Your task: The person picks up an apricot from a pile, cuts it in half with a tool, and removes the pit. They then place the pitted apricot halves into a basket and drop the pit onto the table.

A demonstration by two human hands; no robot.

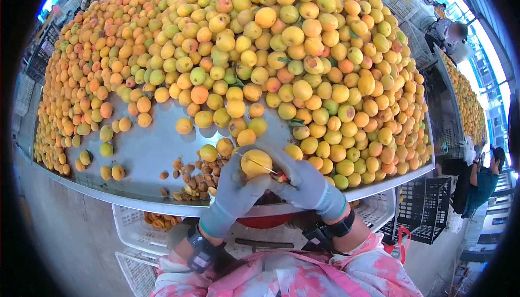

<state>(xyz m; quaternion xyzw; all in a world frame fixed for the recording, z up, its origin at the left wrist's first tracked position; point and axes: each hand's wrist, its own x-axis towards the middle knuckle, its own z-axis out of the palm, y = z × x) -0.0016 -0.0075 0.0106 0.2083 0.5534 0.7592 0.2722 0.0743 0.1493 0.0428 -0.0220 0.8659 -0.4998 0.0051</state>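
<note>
In front of me, at the near edge of the metal table [157, 126], my gloved left hand [235, 186] grips a yellow apricot [255, 163] from its left side. My gloved right hand [300, 180] is closed around a small knife [280, 175] with a red handle. Its thin blade lies across the front of the apricot. Brown apricot pits [201, 179] lie loose on the metal to the left of my hands. A big heap of apricots [260, 42] rises just beyond them.
Under the table edge stands a white crate [130, 226] with halved apricots [161, 220] near it. Black crates [425, 205] are at the right. A person [485, 183] in a dark top is by another apricot-laden table [466, 99]; further people appear at the far edges.
</note>
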